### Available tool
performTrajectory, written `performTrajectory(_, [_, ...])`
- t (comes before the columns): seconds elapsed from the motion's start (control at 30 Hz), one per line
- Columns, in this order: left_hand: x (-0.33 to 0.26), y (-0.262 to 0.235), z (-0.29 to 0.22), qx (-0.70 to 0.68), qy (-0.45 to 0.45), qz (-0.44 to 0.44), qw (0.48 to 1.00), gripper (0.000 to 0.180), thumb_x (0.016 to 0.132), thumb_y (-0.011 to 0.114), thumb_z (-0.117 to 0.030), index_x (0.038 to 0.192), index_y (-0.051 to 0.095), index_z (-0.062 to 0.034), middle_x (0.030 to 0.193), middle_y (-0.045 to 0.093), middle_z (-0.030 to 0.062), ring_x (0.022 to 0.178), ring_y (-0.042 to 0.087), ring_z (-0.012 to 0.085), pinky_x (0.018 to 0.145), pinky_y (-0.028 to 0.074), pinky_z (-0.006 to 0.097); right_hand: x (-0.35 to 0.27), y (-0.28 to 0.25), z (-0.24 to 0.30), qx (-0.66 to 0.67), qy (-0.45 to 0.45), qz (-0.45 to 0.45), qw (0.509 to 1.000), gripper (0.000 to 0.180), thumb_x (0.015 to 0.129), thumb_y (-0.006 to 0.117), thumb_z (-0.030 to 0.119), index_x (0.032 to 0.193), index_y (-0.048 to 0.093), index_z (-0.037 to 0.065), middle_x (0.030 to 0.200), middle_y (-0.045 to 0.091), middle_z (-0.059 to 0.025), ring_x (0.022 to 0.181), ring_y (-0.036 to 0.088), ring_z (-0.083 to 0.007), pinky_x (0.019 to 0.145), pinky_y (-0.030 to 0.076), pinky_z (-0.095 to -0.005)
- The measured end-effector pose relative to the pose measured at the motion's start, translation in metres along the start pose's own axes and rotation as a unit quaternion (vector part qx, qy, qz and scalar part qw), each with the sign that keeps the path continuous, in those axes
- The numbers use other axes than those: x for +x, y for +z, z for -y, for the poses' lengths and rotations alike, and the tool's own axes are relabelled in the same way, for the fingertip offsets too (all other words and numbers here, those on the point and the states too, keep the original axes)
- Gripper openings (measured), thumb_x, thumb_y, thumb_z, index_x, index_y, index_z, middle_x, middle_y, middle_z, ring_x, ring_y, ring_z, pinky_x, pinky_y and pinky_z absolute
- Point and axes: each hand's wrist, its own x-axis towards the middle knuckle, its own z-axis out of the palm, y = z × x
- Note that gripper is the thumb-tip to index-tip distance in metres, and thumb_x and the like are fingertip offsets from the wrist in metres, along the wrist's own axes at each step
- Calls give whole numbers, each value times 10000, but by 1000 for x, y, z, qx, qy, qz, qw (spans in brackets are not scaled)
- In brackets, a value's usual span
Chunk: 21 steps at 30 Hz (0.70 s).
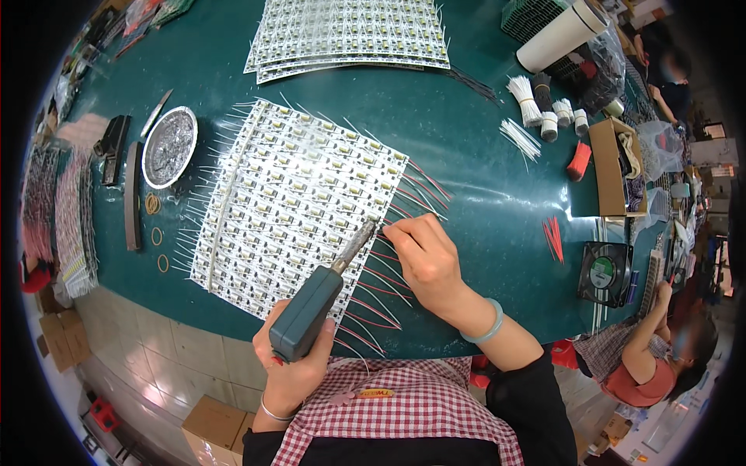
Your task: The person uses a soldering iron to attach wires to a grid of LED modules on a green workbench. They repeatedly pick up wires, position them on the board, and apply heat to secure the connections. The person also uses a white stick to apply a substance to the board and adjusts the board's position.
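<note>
Looking down over my own forearms at a dark green worktop [482,155]. My left hand [299,353] is closed around the grey-green handle of a soldering iron [326,291], held like a pistol so the metal tip angles up and right to the near right edge of a large panel of small white circuit strips [295,194]. My right hand [423,256] sits just right of the tip, fingers pinched together on what looks like a thin red wire [386,260]; the pinch likely steadies the wire end against the panel edge where the tip meets it. I cannot tell whether tip and wire actually touch.

The panel lies flat and slanted in front of me, white leads sticking out along its left side, red leads fanned along its right, so the working edge faces my right hand.

Around it: a second stack of panels [350,35] at the far edge; a round metal dish [169,146] to the left, close to the iron hand; loose red wires [553,237] and bundles of white wires [527,101] off to the right. A small fan [604,272] stands at the right rim. Another person [660,357] works at lower right, apart from me.
</note>
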Motion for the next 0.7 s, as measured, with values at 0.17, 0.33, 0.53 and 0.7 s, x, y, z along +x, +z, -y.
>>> performTrajectory(0.17, [-2, 1, 3, -3, -3, 2, 1000, 180, 771, 765, 60, 940, 702, 56, 860, 674, 103, 693, 638, 147, 602, 485, 281, -1, 0, 0, -7, 4, 10, 1000, 295, 741, 680, -41, 1036, 676, -40, 964, 636, -115, 852, 616, -277, 666, 543, -349])
performTrajectory(0.33, [0, 2, 2, 40, 35, 5, 999, 162, 777, 768, 56, 923, 699, 44, 840, 671, 95, 661, 630, 139, 581, 477, 274, 0, -1, 1, -9, 3, 14, 1000, 295, 742, 679, -33, 1038, 673, -41, 977, 633, -117, 869, 616, -279, 674, 545, -349])
performTrajectory(0.53, [1, 3, 1, 64, 55, 7, 996, 133, 776, 760, 62, 884, 687, 37, 797, 647, 76, 633, 600, 127, 558, 457, 270, -1, -1, 1, -18, 0, 17, 1000, 295, 743, 681, -27, 1037, 671, -40, 980, 630, -118, 875, 614, -278, 681, 546, -348])
performTrajectory(0.7, [1, -2, -2, 89, 60, 7, 994, 139, 763, 767, 55, 880, 692, 45, 786, 625, 67, 629, 583, 122, 553, 448, 269, 0, -1, 2, -21, 1, 16, 1000, 290, 742, 682, -27, 1031, 673, -36, 980, 628, -118, 879, 614, -278, 686, 548, -348])
